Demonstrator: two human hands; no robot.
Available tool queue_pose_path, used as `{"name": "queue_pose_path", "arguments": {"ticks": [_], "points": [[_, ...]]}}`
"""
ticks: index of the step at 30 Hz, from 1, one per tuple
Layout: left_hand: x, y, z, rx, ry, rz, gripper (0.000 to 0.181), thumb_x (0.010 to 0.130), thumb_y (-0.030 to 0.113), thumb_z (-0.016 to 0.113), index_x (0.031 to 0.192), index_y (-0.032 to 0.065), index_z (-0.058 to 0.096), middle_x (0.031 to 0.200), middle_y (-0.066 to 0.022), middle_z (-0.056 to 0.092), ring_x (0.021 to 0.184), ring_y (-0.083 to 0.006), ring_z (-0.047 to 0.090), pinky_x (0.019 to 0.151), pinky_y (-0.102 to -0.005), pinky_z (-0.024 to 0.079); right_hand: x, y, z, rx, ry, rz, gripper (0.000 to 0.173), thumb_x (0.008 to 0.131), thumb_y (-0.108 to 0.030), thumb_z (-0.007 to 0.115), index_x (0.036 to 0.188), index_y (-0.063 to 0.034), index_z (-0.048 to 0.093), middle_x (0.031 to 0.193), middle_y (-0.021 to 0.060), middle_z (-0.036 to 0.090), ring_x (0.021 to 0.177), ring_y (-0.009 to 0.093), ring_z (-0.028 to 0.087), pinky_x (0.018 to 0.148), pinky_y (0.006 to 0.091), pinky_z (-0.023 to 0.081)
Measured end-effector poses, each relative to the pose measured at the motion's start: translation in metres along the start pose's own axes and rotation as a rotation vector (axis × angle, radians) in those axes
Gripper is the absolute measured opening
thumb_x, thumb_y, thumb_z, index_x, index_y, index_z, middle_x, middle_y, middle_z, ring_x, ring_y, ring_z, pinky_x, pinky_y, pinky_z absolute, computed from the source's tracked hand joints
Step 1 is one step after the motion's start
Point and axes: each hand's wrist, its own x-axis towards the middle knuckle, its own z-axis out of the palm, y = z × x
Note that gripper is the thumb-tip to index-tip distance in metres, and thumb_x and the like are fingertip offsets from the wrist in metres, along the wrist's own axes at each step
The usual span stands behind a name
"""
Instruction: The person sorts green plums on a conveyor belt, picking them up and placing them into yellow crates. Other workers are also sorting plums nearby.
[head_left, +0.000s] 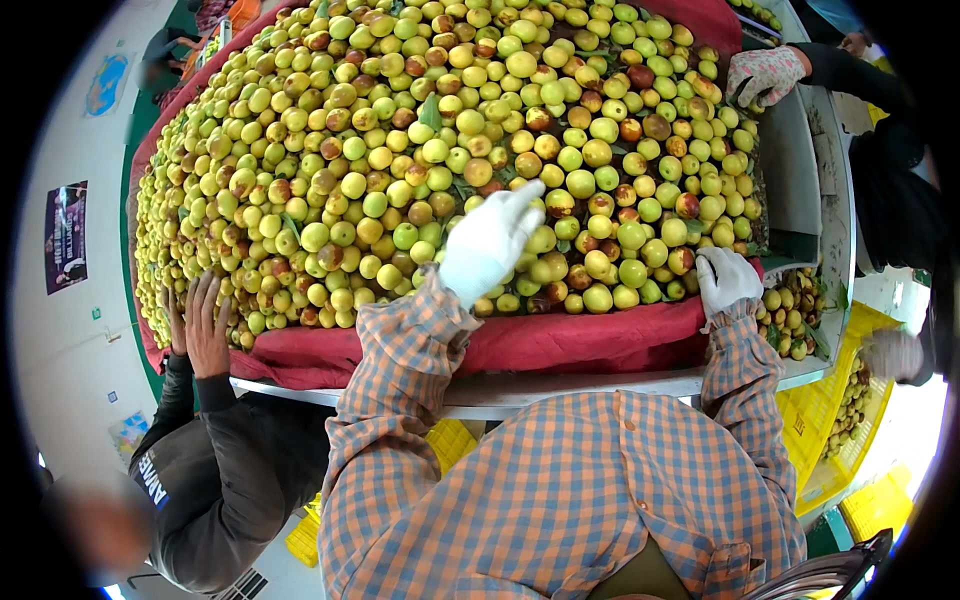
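A broad heap of jujubes (375, 157), green-yellow with red-brown patches, lies before me on a table lined with red cloth (585, 337). My left hand (495, 232), in a white glove, reaches over the near middle of the heap. Its index finger points outward, apart from the other bent fingers, and I see no fruit in it. At the near right corner, my gloved right hand (726, 277) rests by the cloth's edge next to the outermost jujubes. Its fingers are curled and their undersides are hidden, so whether they hold anything is unclear.
Bare hands of another person (202, 322) touch the heap at left. A co-worker's flower-patterned glove (765, 75) is at the far right corner, above a grey chute (787, 172). Browner jujubes (791, 311) lie in a metal trough; yellow crates (814, 420) stand below.
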Motion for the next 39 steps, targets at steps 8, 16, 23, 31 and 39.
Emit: {"name": "queue_pose_path", "arguments": {"ticks": [8,16,23,31,39], "points": [[0.07,-0.017,-0.001,0.641,0.164,0.078,0.022,0.083,0.017,0.069,0.105,0.0124,0.069,0.098,-0.0062,0.068,0.097,-0.0295,0.062,0.081,-0.0408,0.051,0.0,-0.004,-0.002,0.033,0.051,-0.014,0.017,0.09,-0.024,0.062,0.094,-0.0107,0.072,0.085,0.0089,0.068,0.08,0.031,0.065,0.072,0.0418,0.051],[0.067,-0.022,-0.028,0.094,0.08,-0.041,0.037,0.077,0.022,0.079,0.113,0.0141,0.07,0.1,-0.0105,0.072,0.102,-0.0259,0.065,0.089,-0.036,0.051,0.001,-0.004,0.001,0.063,0.105,-0.023,0.015,0.089,-0.024,0.063,0.092,-0.0115,0.071,0.082,0.0075,0.066,0.079,0.029,0.064,0.072,0.0414,0.051],[0.021,0.038,-0.059,-1.117,-0.167,0.013,0.055,0.088,0.008,0.074,0.137,-0.0012,0.05,0.124,-0.0099,0.063,0.114,-0.0161,0.059,0.1,-0.0303,0.048,-0.001,0.002,0.0,0.033,0.041,0.015,0.017,0.09,-0.026,0.062,0.096,-0.0121,0.071,0.087,0.007,0.068,0.083,0.03,0.065,0.075,0.0424,0.051],[-0.008,0.048,-0.048,-1.267,-0.24,0.055,0.051,0.091,0.009,0.071,0.137,-0.0002,0.051,0.13,-0.0099,0.058,0.118,-0.0173,0.056,0.097,-0.0344,0.052,0.019,-0.051,-0.015,0.616,-0.034,0.055,0.027,0.095,-0.025,0.059,0.11,-0.0048,0.07,0.104,0.0151,0.07,0.099,0.031,0.068,0.089,0.0368,0.052],[-0.018,0.079,-0.01,-0.798,-0.148,0.293,0.059,0.093,0.004,0.061,0.148,-0.0001,0.042,0.14,-0.0191,0.053,0.132,-0.0251,0.048,0.106,-0.0351,0.044,0.034,-0.124,-0.022,0.881,-0.251,-0.004,0.059,0.088,-0.04,0.067,0.133,-0.0039,0.056,0.126,0.0221,0.063,0.118,0.038,0.061,0.099,0.0455,0.048]]}}
